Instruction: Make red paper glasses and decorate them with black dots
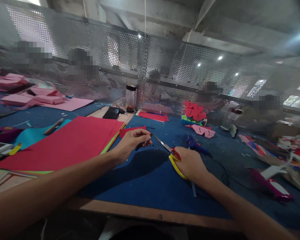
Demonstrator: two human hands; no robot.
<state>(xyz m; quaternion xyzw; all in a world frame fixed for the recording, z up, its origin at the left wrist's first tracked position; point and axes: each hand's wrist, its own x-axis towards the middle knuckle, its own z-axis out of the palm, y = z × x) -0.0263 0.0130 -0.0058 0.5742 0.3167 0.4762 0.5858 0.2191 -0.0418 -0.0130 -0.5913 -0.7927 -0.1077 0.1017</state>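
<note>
My right hand is closed round the handles of a pair of scissors with yellow and red grips. The blades point left, their tips close to the fingers of my left hand. Those fingers are pinched together on a small dark strip, mostly hidden by the hand; its material is unclear. Beside my left hand lies a red paper piece. Left of it is a stack of large red sheets with green and yellow edges beneath.
A blue glue gun with a cord lies right of my right hand, and a magenta tool further right. Red and pink cut pieces, a jar and a black phone-like object stand towards the perforated metal screen.
</note>
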